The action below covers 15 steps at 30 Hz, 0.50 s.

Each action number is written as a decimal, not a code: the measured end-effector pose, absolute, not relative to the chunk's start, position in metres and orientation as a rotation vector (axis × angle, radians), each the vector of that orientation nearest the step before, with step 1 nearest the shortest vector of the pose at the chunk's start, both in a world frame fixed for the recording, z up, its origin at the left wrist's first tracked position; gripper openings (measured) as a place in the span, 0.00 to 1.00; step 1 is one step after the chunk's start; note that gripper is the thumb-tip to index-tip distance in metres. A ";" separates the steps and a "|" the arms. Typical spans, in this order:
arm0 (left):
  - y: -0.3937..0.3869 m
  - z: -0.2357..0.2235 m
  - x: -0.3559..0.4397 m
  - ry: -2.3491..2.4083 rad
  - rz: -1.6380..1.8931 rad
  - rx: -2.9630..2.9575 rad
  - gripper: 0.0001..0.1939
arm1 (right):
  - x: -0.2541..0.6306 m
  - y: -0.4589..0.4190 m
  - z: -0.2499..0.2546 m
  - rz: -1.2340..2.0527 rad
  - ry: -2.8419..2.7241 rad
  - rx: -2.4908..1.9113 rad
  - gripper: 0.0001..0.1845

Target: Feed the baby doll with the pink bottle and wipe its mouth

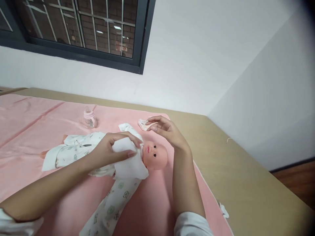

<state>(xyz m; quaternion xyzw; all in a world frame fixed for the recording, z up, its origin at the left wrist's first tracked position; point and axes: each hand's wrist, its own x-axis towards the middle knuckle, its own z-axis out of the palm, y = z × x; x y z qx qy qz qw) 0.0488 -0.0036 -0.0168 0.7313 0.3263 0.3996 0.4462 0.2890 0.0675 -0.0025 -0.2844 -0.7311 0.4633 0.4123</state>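
Note:
A baby doll [155, 156] in white patterned clothes [73, 149] lies on its back on a pink sheet [29, 121], head toward the right. My left hand [110, 149] rests on the doll's chest and pinches a white cloth [128, 165] spread under its chin. My right hand [164, 129] hovers above the doll's head, fingers curled, its fingertips closing on a small crumpled white tissue [143, 124] lying on the sheet beyond the head.
A small baby bottle [90, 118] with a pink collar stands on the sheet behind the doll. The sheet covers a tan table [241, 170] set into a white corner. A white scrap [224, 210] lies at the sheet's right edge. A dark-framed window [73, 29] is above.

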 end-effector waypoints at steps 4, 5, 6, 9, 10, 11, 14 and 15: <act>0.016 -0.035 0.068 0.977 0.837 1.896 0.16 | 0.303 0.114 -0.043 1.272 -1.601 -0.786 0.17; 0.021 -0.041 0.072 1.002 0.817 1.971 0.15 | 0.307 0.125 -0.057 1.314 -1.538 -0.817 0.17; 0.026 -0.046 0.075 1.006 0.796 2.042 0.15 | 0.311 0.135 -0.071 1.357 -1.489 -0.863 0.18; 0.037 -0.061 0.082 0.999 0.751 2.181 0.15 | 0.321 0.157 -0.110 1.427 -1.343 -0.987 0.19; 0.039 -0.064 0.083 1.006 0.749 2.215 0.15 | 0.324 0.161 -0.121 1.449 -1.296 -1.001 0.18; 0.040 -0.067 0.084 1.011 0.751 2.247 0.14 | 0.326 0.163 -0.129 1.472 -1.263 -1.006 0.18; 0.041 -0.075 0.086 0.988 0.744 2.298 0.15 | 0.329 0.162 -0.146 1.515 -1.218 -1.022 0.17; 0.040 -0.077 0.087 0.971 0.742 2.304 0.15 | 0.330 0.161 -0.149 1.525 -1.221 -1.019 0.16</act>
